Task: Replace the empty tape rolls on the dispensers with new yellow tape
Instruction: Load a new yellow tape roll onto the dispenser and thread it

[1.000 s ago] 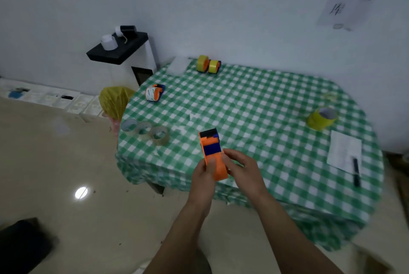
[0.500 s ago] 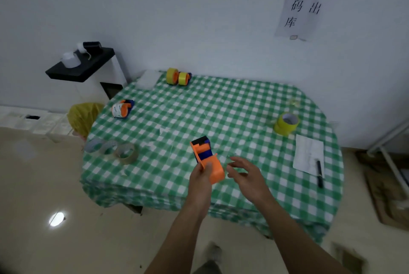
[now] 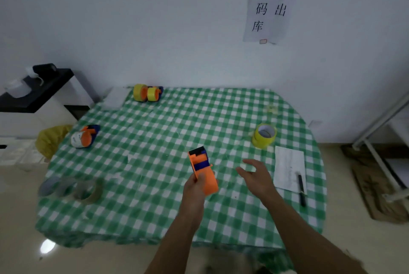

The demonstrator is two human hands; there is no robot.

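Wall notice (image 3: 271,5): white sheet taped above the table, black characters. I read 请 and 扫 on top, 码 and 出 below, 库 at the bottom left. I can read no other writing. The marks on the paper sheet (image 3: 288,167) are too faint.

Orange dispenser (image 3: 202,172): orange body, a blue piece across the middle, a black tip at the far end. It is held up over the near middle of the table (image 3: 155,207), which has a green and white check cloth, and it tilts away from me.

Left hand (image 3: 195,189): fingers curled round the dispenser's near end, gripping it.
Right hand (image 3: 256,176): spread and relaxed, palm toward the dispenser, hovering between it and the paper sheet and apart from both.

Yellow tape (image 3: 264,136): a roll lying flat at the right of the cloth, just beyond the paper sheet, its white core showing. A black pen (image 3: 301,189) lies along the sheet's right edge.

Far edge: two loaded dispensers (image 3: 147,93) side by side, yellow rolls on orange hubs.
Left side: a dispenser with a white roll (image 3: 83,137) lies on its side.
Near left corner: blurred clear rolls (image 3: 73,188) in a row.

Yellow bag (image 3: 51,138) beside the table's left edge. I cannot tell its contents.
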